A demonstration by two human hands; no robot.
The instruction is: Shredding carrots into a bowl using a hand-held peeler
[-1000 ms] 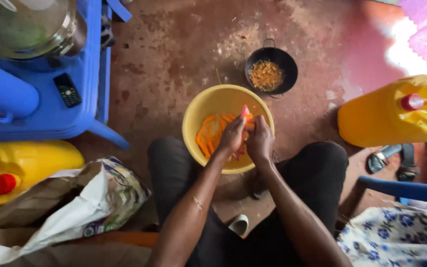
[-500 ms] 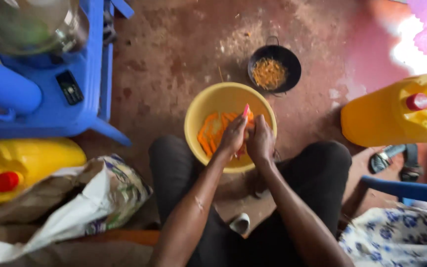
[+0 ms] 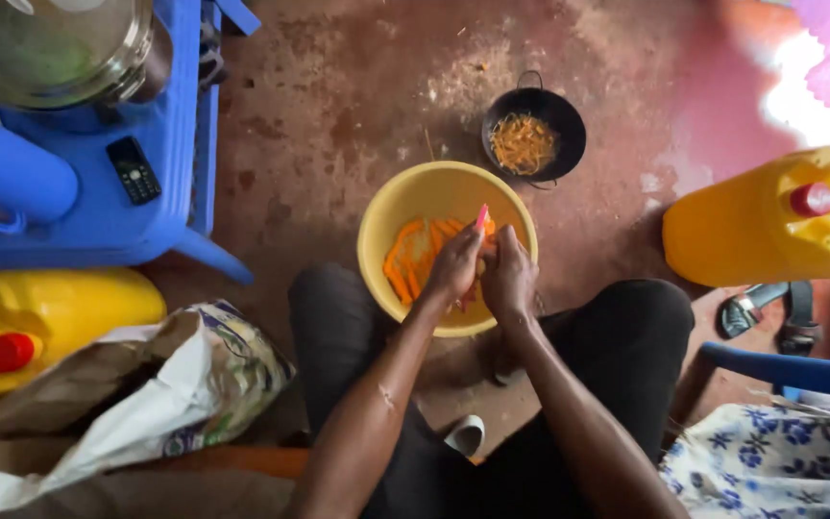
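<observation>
Head view showed the left hand [image 3: 455,264] and right hand [image 3: 508,274] pressed close together over the near rim of a yellow plastic bowl [image 3: 386,207] standing on the reddish floor [image 3: 338,106] between the person's knees. Left fingers were closed around a pink-handled peeler [image 3: 481,215]; right fingers gripped a carrot [image 3: 488,228], mostly hidden. Orange carrot strips [image 3: 413,258] lay inside the bowl. Peeling looked to be midway; another stroke would call for a firm hold and turning the carrot. Beyond the bowl, a small black pan [image 3: 563,117] held shredded carrot [image 3: 523,142].
</observation>
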